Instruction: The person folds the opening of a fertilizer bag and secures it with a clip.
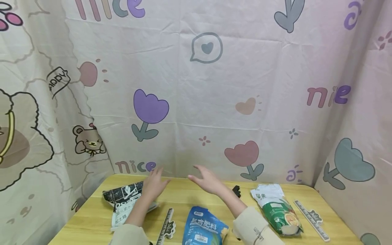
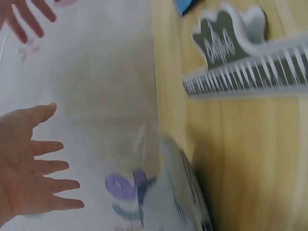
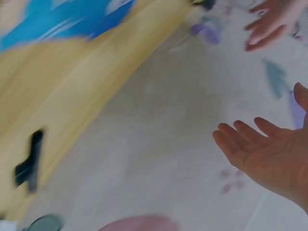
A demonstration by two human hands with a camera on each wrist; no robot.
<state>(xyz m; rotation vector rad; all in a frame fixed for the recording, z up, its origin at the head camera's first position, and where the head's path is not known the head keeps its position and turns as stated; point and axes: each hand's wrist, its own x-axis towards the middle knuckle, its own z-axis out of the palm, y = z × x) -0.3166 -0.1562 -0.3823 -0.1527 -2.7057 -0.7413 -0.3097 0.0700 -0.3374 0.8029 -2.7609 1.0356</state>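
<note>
Both hands are raised over the far part of the table, apart from each other and holding nothing. My left hand (image 1: 154, 185) has its fingers spread, and its palm shows in the left wrist view. Below it lies a black-and-white printed bag (image 1: 124, 207), partly covered by the left forearm. My right hand (image 1: 206, 180) reaches in from the right with fingers extended and thumb apart. A blue printed bag (image 1: 203, 226) lies at the near middle, between the forearms. Left of it is a bag clip with piano-key stripes (image 2: 250, 70).
On the right lie a green-and-white bag (image 1: 280, 211) and a second piano-striped clip (image 1: 312, 219). A small black object (image 1: 236, 191) shows behind the right forearm and blurred in the right wrist view. A printed cloth (image 1: 190, 112) hangs behind the wooden table (image 1: 177, 194).
</note>
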